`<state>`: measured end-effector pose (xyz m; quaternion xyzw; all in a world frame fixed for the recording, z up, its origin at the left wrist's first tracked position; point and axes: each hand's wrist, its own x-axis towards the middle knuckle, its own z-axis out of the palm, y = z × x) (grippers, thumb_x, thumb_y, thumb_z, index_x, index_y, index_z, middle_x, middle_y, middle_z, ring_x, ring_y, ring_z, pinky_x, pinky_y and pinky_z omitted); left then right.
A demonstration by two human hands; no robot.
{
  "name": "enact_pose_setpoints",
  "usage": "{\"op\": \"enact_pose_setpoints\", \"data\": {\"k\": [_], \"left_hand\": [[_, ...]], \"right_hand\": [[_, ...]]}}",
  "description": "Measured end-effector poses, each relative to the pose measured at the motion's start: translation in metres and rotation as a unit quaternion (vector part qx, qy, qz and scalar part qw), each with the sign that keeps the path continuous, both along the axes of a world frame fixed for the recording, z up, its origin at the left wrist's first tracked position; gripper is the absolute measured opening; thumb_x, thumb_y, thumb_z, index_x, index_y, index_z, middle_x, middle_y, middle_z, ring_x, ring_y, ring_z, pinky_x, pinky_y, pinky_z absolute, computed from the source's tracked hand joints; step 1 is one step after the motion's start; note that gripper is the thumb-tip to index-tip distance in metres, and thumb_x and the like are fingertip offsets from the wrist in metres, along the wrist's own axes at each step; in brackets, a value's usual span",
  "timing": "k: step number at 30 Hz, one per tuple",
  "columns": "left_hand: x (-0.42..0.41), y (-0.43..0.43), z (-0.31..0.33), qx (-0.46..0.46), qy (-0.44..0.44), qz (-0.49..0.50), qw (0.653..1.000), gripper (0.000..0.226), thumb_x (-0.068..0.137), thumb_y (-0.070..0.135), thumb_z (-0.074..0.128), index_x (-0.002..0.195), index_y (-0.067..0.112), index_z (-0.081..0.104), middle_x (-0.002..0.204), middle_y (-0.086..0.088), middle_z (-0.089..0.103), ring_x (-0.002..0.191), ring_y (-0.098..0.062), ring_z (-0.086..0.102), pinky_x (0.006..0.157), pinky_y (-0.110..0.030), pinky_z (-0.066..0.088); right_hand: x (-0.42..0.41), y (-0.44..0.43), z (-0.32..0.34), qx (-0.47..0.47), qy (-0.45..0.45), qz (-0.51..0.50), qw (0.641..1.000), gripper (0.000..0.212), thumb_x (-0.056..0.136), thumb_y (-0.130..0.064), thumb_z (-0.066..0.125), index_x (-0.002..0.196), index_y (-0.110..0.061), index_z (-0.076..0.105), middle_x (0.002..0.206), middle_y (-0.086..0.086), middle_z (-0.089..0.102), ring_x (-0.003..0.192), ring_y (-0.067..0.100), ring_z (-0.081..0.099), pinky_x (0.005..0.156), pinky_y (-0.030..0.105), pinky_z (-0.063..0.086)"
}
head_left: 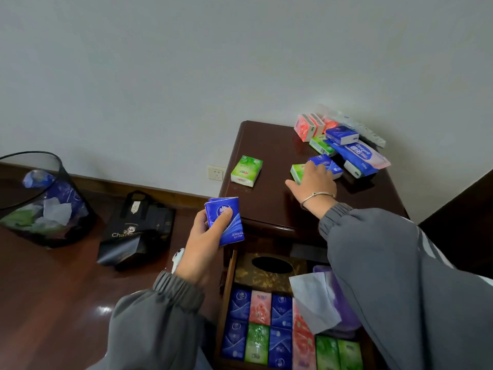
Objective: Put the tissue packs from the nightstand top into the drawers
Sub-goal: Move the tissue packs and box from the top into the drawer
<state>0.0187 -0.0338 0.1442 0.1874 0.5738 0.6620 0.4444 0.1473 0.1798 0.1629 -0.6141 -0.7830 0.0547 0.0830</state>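
Observation:
My left hand [204,241] holds a blue tissue pack [225,221] just left of the dark wooden nightstand [269,206]. My right hand [314,182] reaches over the top, fingers spread on a green pack [296,172] and a blue pack [326,161]. Another green pack [246,170] lies alone near the left edge. A pile of pink, blue and green packs [338,137] sits at the back right corner. Below, the open drawer [226,303] holds rows of blue, pink and green packs, a brown tissue box [269,268] and a purple pack with a loose tissue.
A black mesh waste bin [45,198] with wrappers stands on the wooden floor at left. A black paper bag [138,228] lies between bin and nightstand. A wall socket [216,172] is beside the nightstand. Dark furniture [464,222] borders the right.

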Motion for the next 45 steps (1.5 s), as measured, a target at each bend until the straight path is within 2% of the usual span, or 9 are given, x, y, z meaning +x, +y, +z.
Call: {"op": "enact_pose_setpoints", "data": {"k": [4, 10, 14, 19, 25, 34, 38, 42, 45], "left_hand": [[-0.022, 0.004, -0.008, -0.015, 0.01, -0.005, 1.0, 0.045, 0.08, 0.041, 0.067, 0.117, 0.018, 0.056, 0.107, -0.011, 0.069, 0.09, -0.019, 0.068, 0.083, -0.037, 0.055], [-0.044, 0.01, -0.018, -0.015, 0.003, 0.004, 1.0, 0.063, 0.067, 0.051, 0.071, 0.118, 0.019, 0.056, 0.106, -0.009, 0.071, 0.098, -0.024, 0.069, 0.089, -0.041, 0.054], [-0.049, 0.016, -0.023, -0.014, 0.001, 0.009, 1.0, 0.051, 0.076, 0.047, 0.069, 0.117, 0.02, 0.057, 0.106, -0.009, 0.071, 0.095, -0.022, 0.069, 0.085, -0.037, 0.055], [-0.059, 0.015, -0.028, -0.011, -0.016, 0.025, 0.999, 0.061, 0.067, 0.055, 0.07, 0.116, 0.021, 0.059, 0.104, -0.009, 0.071, 0.089, -0.018, 0.068, 0.077, -0.034, 0.052], [-0.061, 0.013, -0.033, -0.019, -0.029, 0.034, 0.999, 0.058, 0.069, 0.053, 0.068, 0.116, 0.021, 0.059, 0.101, -0.005, 0.072, 0.084, -0.013, 0.068, 0.072, -0.029, 0.051], [-0.047, 0.003, -0.011, -0.026, -0.044, 0.033, 0.998, 0.044, 0.085, 0.039, 0.064, 0.12, 0.014, 0.058, 0.108, -0.013, 0.071, 0.092, -0.022, 0.069, 0.082, -0.035, 0.056], [-0.033, -0.014, 0.0, -0.032, -0.059, 0.017, 0.998, 0.054, 0.076, 0.04, 0.068, 0.12, 0.01, 0.058, 0.11, -0.018, 0.069, 0.095, -0.026, 0.066, 0.091, -0.042, 0.053], [-0.013, -0.035, -0.004, -0.051, -0.043, -0.039, 0.997, 0.047, 0.08, 0.036, 0.064, 0.118, 0.009, 0.059, 0.094, -0.009, 0.071, 0.079, -0.013, 0.067, 0.067, -0.025, 0.055], [0.006, -0.049, -0.016, -0.094, -0.032, -0.071, 0.993, 0.034, 0.087, 0.029, 0.061, 0.115, 0.009, 0.061, 0.095, -0.008, 0.072, 0.077, -0.012, 0.067, 0.068, -0.024, 0.053]], "right_hand": [[0.001, 0.015, 0.008, -0.021, -0.034, 0.033, 0.999, 0.051, 0.083, -0.033, 0.063, 0.12, -0.009, 0.039, 0.121, 0.019, 0.055, 0.111, 0.038, 0.053, 0.077, 0.038, 0.043], [-0.01, 0.017, 0.064, -0.086, 0.156, 0.317, 0.932, 0.082, 0.075, -0.021, 0.074, 0.143, -0.023, 0.029, 0.125, -0.002, 0.049, 0.117, 0.013, 0.049, 0.091, 0.021, 0.038], [-0.066, 0.028, 0.076, -0.078, 0.0, 0.482, 0.873, 0.073, 0.075, -0.007, 0.071, 0.14, -0.012, 0.038, 0.13, 0.009, 0.048, 0.119, 0.02, 0.047, 0.091, 0.016, 0.032], [-0.108, 0.034, 0.056, -0.107, -0.224, 0.526, 0.814, 0.068, 0.075, -0.003, 0.067, 0.136, -0.018, 0.04, 0.136, 0.008, 0.045, 0.124, 0.028, 0.046, 0.102, 0.042, 0.039], [-0.115, 0.041, 0.042, -0.023, -0.293, 0.526, 0.798, 0.075, 0.071, -0.026, 0.076, 0.135, -0.027, 0.036, 0.125, 0.002, 0.055, 0.113, 0.027, 0.055, 0.091, 0.041, 0.044], [-0.081, 0.035, 0.027, -0.018, -0.118, 0.421, 0.899, 0.06, 0.071, -0.052, 0.071, 0.114, -0.018, 0.045, 0.105, 0.0, 0.056, 0.095, 0.026, 0.058, 0.072, 0.032, 0.042], [-0.042, 0.005, 0.029, -0.053, 0.103, 0.304, 0.946, 0.054, 0.069, -0.052, 0.072, 0.103, -0.021, 0.046, 0.095, -0.006, 0.053, 0.086, 0.019, 0.057, 0.072, 0.034, 0.045], [0.016, -0.042, 0.036, -0.203, 0.383, 0.186, 0.882, 0.032, 0.069, -0.039, 0.078, 0.092, -0.029, 0.058, 0.085, -0.015, 0.065, 0.075, -0.002, 0.063, 0.061, 0.012, 0.047], [0.066, -0.079, 0.026, -0.312, 0.426, 0.162, 0.834, 0.041, 0.061, -0.045, 0.078, 0.097, -0.034, 0.064, 0.09, -0.013, 0.073, 0.081, -0.001, 0.069, 0.061, 0.01, 0.05]]}}
